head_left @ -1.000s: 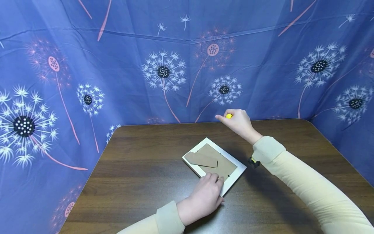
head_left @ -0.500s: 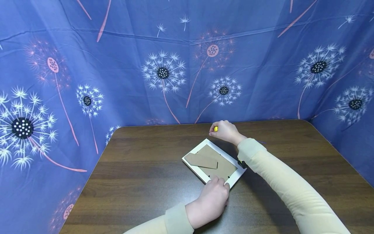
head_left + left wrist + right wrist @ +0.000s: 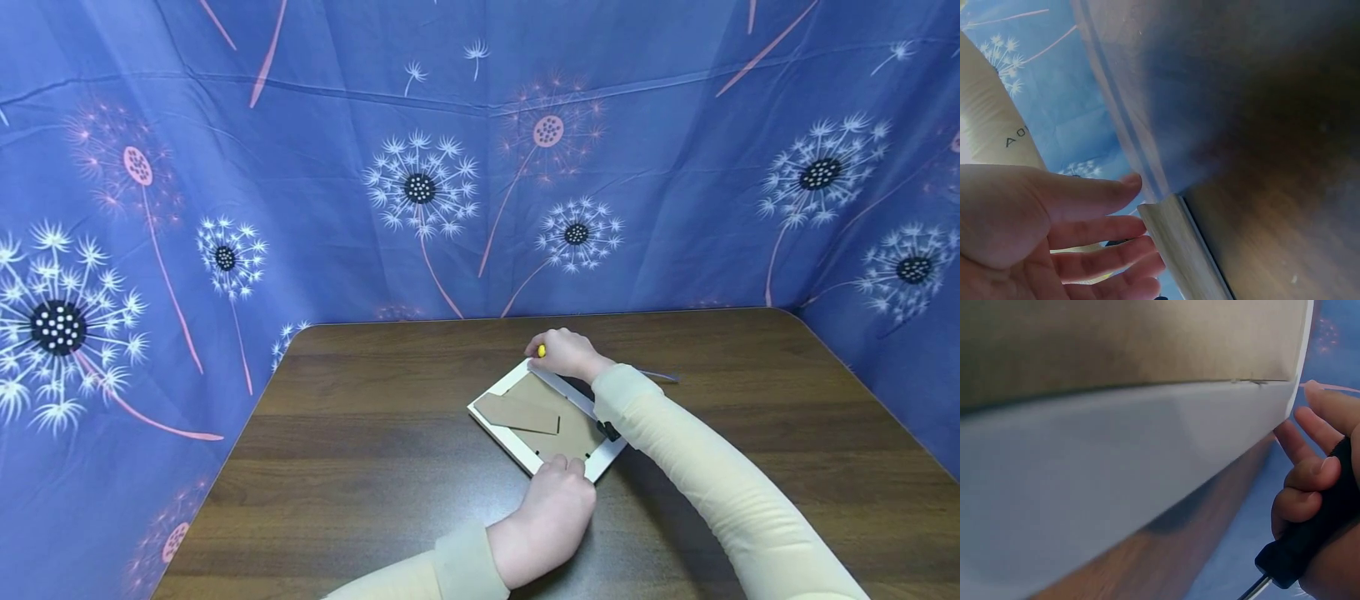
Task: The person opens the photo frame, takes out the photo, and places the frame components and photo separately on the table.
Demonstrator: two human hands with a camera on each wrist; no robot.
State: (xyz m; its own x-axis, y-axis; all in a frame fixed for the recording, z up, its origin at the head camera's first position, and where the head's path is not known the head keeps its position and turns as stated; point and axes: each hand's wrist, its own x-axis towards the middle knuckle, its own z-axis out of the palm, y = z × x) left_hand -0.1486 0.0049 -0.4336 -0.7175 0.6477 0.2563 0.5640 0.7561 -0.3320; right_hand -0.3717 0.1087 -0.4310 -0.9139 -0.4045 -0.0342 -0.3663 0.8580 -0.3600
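Observation:
A picture frame (image 3: 572,442) lies back side up, with a white border, brown backing board and brown stand leg (image 3: 517,412). My left hand (image 3: 547,517) grips its near corner, fingers over the border; in the left wrist view the thumb (image 3: 1100,195) and fingers meet the frame's edge (image 3: 1185,250). My right hand (image 3: 567,353) is at the far corner, fingertips right at the border. That hand also holds a screwdriver (image 3: 1310,534) with a black handle, its yellow end (image 3: 542,351) showing beside the thumb. Its thin shaft points away to the right, past the wrist.
The dark wooden table (image 3: 360,417) extends around the frame on every side. Behind it hangs a blue cloth (image 3: 322,208) printed with dandelions. A black wrist strap piece (image 3: 607,430) at the right sleeve overlaps the frame's right border in the head view.
My right hand has come down and left with the screwdriver to the frame's far corner. My left hand has slid a little right along the near edge. The frame stays in place.

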